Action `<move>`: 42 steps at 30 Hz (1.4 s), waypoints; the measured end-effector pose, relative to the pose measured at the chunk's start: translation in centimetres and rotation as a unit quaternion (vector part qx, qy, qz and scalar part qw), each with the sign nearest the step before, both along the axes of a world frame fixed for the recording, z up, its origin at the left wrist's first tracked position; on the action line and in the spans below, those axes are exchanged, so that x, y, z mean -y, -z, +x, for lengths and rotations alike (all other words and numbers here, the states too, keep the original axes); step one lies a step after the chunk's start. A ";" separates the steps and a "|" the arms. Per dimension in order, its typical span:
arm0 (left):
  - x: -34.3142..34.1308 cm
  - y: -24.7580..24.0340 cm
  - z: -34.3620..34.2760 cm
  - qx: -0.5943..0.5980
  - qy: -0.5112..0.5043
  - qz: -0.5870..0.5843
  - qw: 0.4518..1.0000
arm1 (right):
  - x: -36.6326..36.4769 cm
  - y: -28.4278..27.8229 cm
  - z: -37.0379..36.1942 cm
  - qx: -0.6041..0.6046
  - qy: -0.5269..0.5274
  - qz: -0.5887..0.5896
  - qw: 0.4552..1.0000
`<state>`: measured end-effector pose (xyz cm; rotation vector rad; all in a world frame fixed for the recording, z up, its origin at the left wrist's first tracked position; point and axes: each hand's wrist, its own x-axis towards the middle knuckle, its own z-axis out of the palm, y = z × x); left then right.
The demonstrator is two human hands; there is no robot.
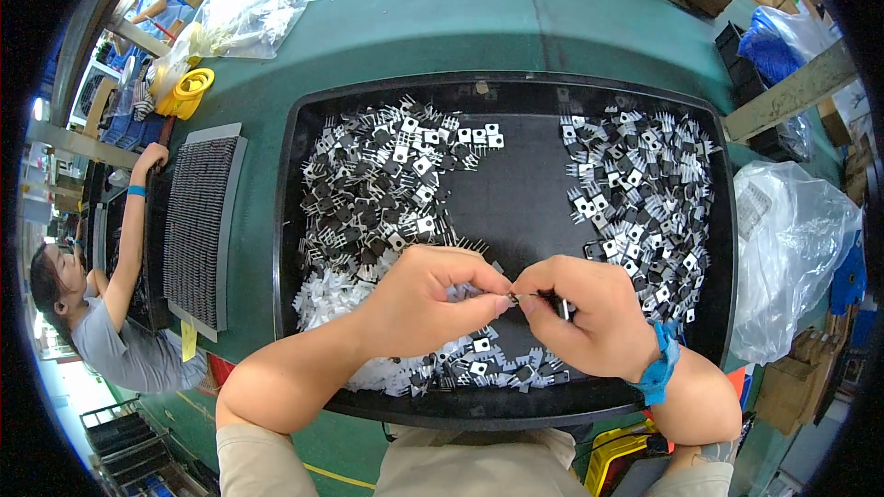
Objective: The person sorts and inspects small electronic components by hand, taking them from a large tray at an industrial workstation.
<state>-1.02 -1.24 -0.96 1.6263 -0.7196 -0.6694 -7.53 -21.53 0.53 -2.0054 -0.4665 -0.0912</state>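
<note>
Over the front half of a black tray [645,92], my left hand [419,299] and my right hand [589,317] meet with their fingertips almost touching. My left thumb and forefinger pinch something too small to make out. Between my right thumb and fingers is a three-legged transistor [550,296], dark and partly hidden by them. Loose black transistors with metal tabs form a pile [368,179] at the tray's left. Another pile [635,193], with pale pieces on the legs, lies at the right. Small white plastic pieces [322,299] are heaped beside and under my left forearm.
A clear plastic bag [783,258] lies right of the tray. To its left stands a grey rack of dark parts [201,230], with a co-worker [129,313] reaching past it. Yellow tape rolls [191,92] and a bag of white pieces [258,14] sit at the far left.
</note>
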 end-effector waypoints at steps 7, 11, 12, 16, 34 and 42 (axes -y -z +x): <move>0.2 -0.8 -0.1 -0.261 -0.049 0.021 0.964 | -0.9 0.8 -0.7 -0.172 0.119 0.143 0.967; 0.2 0.1 -0.4 -0.273 -0.045 0.008 0.961 | -1.5 0.9 -0.8 -0.177 0.088 0.131 0.972; 0.2 0.1 -0.4 -0.273 -0.046 0.008 0.961 | -1.4 1.1 -0.7 -0.189 0.075 0.137 0.969; 0.1 0.1 -0.3 -0.268 -0.058 0.040 0.961 | -0.8 0.7 -0.3 -0.310 0.150 0.237 0.908; -0.6 -0.1 1.2 -0.362 -0.165 -0.136 0.907 | 7.6 -2.0 2.2 0.062 0.355 -0.442 0.822; -0.8 -0.2 1.5 -0.315 -0.158 -0.176 0.919 | 3.3 -0.2 2.1 0.083 0.190 -0.330 0.921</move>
